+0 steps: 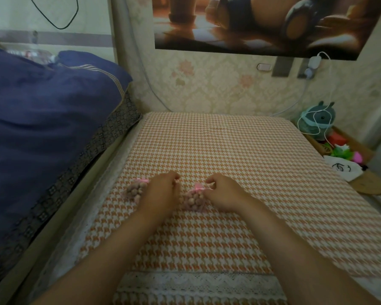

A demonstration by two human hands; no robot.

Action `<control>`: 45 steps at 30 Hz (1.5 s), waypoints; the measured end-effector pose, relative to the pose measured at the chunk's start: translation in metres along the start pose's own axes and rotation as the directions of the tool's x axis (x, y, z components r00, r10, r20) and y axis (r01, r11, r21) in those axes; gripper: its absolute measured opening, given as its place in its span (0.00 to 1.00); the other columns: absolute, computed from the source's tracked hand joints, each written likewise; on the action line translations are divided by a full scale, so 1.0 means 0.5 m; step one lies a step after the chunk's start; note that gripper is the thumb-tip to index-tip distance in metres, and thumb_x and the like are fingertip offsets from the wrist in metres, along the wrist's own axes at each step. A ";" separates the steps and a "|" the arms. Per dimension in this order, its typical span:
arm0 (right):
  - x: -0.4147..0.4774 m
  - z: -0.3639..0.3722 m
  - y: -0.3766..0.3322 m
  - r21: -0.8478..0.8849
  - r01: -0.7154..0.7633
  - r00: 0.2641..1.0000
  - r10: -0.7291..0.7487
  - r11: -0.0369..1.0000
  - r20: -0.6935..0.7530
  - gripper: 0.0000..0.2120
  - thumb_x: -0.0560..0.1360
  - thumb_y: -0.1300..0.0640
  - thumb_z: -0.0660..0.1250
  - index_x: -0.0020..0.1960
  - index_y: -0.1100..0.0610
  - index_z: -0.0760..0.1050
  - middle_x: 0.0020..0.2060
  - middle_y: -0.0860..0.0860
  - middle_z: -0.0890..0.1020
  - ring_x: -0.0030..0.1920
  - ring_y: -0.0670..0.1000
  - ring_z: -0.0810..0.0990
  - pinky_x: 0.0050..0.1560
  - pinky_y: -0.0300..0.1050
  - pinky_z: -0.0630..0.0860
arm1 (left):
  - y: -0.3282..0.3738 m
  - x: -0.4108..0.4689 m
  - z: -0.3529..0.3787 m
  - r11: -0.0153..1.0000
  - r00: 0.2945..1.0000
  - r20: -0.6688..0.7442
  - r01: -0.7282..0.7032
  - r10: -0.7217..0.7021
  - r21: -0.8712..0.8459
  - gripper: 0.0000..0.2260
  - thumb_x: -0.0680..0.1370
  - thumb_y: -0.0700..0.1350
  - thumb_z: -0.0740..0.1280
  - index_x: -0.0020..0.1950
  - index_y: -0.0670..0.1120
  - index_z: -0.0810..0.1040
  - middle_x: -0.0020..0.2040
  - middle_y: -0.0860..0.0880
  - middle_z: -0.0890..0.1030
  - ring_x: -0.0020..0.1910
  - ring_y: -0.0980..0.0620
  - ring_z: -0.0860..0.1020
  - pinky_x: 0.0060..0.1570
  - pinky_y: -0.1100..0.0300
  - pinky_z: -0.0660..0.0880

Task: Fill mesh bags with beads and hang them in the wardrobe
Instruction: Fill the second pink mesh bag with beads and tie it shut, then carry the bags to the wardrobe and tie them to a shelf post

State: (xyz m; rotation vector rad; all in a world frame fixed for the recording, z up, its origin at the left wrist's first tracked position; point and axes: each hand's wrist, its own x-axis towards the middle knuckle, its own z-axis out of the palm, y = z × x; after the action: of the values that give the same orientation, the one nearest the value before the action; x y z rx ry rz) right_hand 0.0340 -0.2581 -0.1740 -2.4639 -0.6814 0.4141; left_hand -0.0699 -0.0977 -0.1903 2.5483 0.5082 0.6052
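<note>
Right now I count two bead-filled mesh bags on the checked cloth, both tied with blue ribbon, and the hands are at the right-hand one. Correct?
Not quite: the ribbons are pink, not blue, as the head view shows. Two bead-filled mesh bags lie on the checked cloth: the left bag and the right bag. The left hand and right hand are at the right one.

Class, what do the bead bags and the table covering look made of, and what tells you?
Bead bags: sheer pinkish mesh, probably organza, since the beads show through; glossy pink ribbon at the neck. Beads: matte tan-pink, material unclear. Table covering: woven cloth in an orange-white houndstooth, matte, with a white lace edge.
</note>
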 end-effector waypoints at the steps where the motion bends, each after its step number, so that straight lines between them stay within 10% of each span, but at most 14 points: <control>1: -0.001 0.006 -0.004 0.015 0.015 1.000 -0.016 1.000 0.013 0.25 0.77 0.44 0.67 0.71 0.52 0.71 0.66 0.53 0.77 0.62 0.54 0.78 0.60 0.47 0.75 | -0.008 0.004 -0.018 0.997 1.000 -0.021 -0.018 0.020 0.075 0.12 0.79 0.45 0.62 0.62 0.49 0.77 0.57 0.47 0.80 0.59 0.47 0.75 0.57 0.53 0.73; 6: -0.022 0.039 -0.028 -0.006 0.123 0.991 -0.122 0.992 0.055 0.39 0.65 0.40 0.75 0.72 0.49 0.67 0.61 0.48 0.75 0.60 0.51 0.77 0.61 0.48 0.76 | -0.078 0.026 -0.083 0.891 0.906 0.261 0.213 -0.334 0.400 0.22 0.79 0.48 0.60 0.73 0.57 0.65 0.76 0.46 0.60 0.75 0.41 0.56 0.71 0.44 0.59; 9: -0.030 0.048 -0.037 0.011 0.185 0.980 -0.185 0.983 0.079 0.34 0.69 0.51 0.74 0.72 0.52 0.65 0.46 0.44 0.80 0.55 0.51 0.77 0.59 0.51 0.78 | -0.102 0.031 -0.082 0.893 0.827 0.390 0.268 -0.406 0.361 0.25 0.79 0.49 0.62 0.76 0.57 0.60 0.75 0.42 0.60 0.73 0.38 0.61 0.70 0.45 0.65; 17: -0.036 0.017 -0.018 0.049 0.137 0.987 -0.141 0.989 0.077 0.25 0.75 0.59 0.69 0.70 0.58 0.67 0.55 0.50 0.83 0.53 0.49 0.82 0.41 0.30 0.74 | -0.044 0.027 -0.043 0.976 0.941 0.276 0.213 -0.197 -0.031 0.24 0.72 0.47 0.74 0.67 0.48 0.74 0.52 0.51 0.77 0.47 0.52 0.76 0.47 0.63 0.71; 25: -0.025 -0.032 0.054 -0.065 0.094 0.996 -0.093 0.993 0.009 0.38 0.73 0.49 0.70 0.79 0.50 0.59 0.72 0.51 0.72 0.68 0.54 0.74 0.65 0.47 0.72 | 0.046 0.014 0.053 0.989 0.976 0.217 0.045 -0.014 -0.138 0.31 0.68 0.53 0.76 0.69 0.53 0.69 0.59 0.50 0.68 0.53 0.53 0.72 0.52 0.62 0.70; 31: -0.012 -0.045 0.094 -0.171 0.187 0.982 -0.184 0.967 0.029 0.41 0.74 0.44 0.67 0.81 0.43 0.50 0.72 0.51 0.67 0.68 0.54 0.72 0.66 0.53 0.72 | 0.045 0.037 0.079 0.997 0.927 0.373 -0.015 0.040 -0.069 0.32 0.72 0.58 0.71 0.74 0.56 0.64 0.66 0.49 0.66 0.62 0.49 0.72 0.61 0.57 0.72; 35: -0.008 -0.047 0.100 -0.173 0.267 0.964 -0.263 0.948 0.045 0.42 0.70 0.43 0.74 0.78 0.38 0.56 0.69 0.45 0.64 0.61 0.47 0.75 0.60 0.42 0.73 | 0.022 0.062 0.058 0.989 0.866 0.484 -0.077 0.128 -0.124 0.34 0.74 0.53 0.69 0.76 0.64 0.57 0.78 0.54 0.47 0.71 0.48 0.67 0.64 0.54 0.72; 40: 0.000 -0.036 0.109 -0.161 0.308 0.951 -0.303 0.938 0.055 0.31 0.73 0.47 0.73 0.73 0.40 0.68 0.57 0.44 0.68 0.54 0.44 0.73 0.51 0.33 0.70 | 0.005 0.076 0.066 0.968 0.808 0.534 -0.215 0.250 -0.127 0.26 0.71 0.54 0.68 0.69 0.62 0.70 0.63 0.55 0.75 0.60 0.55 0.75 0.60 0.52 0.75; 45: 0.049 -0.044 0.134 -0.122 0.289 0.956 -0.292 0.949 -0.005 0.24 0.75 0.52 0.71 0.70 0.45 0.72 0.57 0.44 0.70 0.52 0.43 0.74 0.50 0.33 0.68 | 0.010 0.104 0.087 0.973 0.901 0.380 -0.154 0.211 -0.174 0.25 0.70 0.48 0.77 0.65 0.55 0.74 0.59 0.52 0.75 0.54 0.55 0.75 0.55 0.60 0.74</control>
State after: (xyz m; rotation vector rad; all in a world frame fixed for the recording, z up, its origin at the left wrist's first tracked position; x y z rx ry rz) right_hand 0.0886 -0.3024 -0.1984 -2.4211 -1.0700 0.2360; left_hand -0.0036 -0.0940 -0.2056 2.5056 0.0796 0.1633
